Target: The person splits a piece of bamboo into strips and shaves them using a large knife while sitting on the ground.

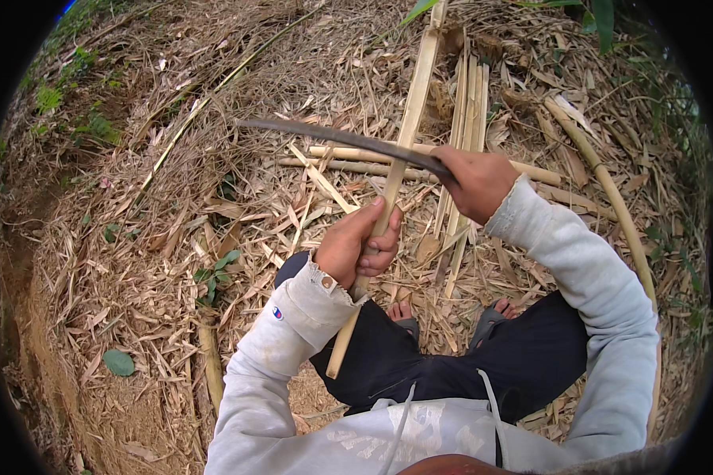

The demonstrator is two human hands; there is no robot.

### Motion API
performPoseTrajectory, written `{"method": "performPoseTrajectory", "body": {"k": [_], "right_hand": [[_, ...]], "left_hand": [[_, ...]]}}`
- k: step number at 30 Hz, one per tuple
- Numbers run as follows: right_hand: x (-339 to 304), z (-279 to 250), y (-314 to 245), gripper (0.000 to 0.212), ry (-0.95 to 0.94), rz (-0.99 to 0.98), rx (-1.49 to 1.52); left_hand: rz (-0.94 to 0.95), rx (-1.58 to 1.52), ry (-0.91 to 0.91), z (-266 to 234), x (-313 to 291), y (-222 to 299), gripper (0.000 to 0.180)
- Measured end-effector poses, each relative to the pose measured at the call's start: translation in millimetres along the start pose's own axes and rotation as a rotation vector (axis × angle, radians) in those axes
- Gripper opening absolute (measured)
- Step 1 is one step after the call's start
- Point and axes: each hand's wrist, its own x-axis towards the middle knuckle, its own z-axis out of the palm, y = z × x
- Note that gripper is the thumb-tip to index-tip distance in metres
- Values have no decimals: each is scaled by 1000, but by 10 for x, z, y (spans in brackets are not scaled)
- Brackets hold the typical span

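The left hand is wrapped around a long pale strip that slants from the person's lap toward the far side. The right hand grasps a dark curved knife, its blade crossing the strip; contact is unclear. Several split strips lie far right of it, apparently finished; the held one looks split but probably needs more trimming.
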Motion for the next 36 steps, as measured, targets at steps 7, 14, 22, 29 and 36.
{"method": "performPoseTrajectory", "body": {"k": [7,14,22,29,36], "right_hand": [[-144,-24,-140,20,-198,-86,-269],[-250,37,207,23,-303,147,-180],[-255,122,454,24,-283,129,-177],[-163,68,390,20,-177,1,-222],[-117,106,45,20,-329,-135,-244]], "left_hand": [[-33,-147,-79,38,342,-232,27],[-163,-234,-114,4,391,-412,32],[-182,-314,-125,-137,333,-384,35],[-136,-334,-56,-180,130,-378,36],[-122,-340,-68,-244,121,-406,36]]}}
